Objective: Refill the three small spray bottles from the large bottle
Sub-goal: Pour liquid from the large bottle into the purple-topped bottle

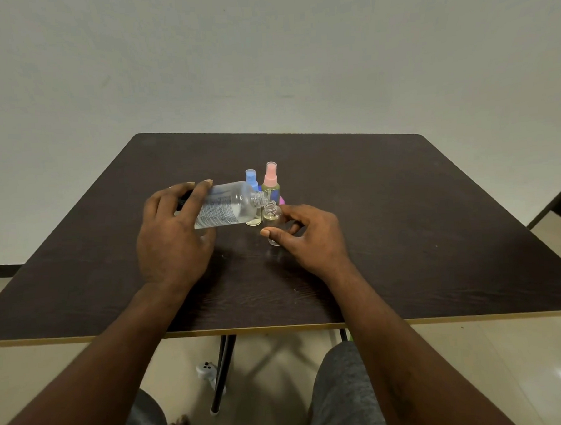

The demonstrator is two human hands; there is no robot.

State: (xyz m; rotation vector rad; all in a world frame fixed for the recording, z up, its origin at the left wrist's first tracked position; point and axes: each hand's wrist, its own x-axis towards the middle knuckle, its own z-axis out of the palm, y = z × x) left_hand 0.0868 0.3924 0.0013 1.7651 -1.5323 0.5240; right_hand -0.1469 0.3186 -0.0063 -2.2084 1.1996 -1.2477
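Seated person at a dark wood-grain desk [402,206], hands over its middle. The left hand [173,237] has its grip clamped round the base half of the large bottle [230,205], a clear bottle with a printed label, uncapped and tipped almost level. Its threaded mouth sits just above and left of the open neck of a small clear bottle [272,217]. The right hand [309,236] pinches this small bottle between thumb and fingers, roughly upright. Whether its base touches the desk cannot be told. Just behind stand a blue-capped spray bottle [251,178], partly hidden by the large bottle, and a pink-capped spray bottle [271,180] holding yellowish liquid.
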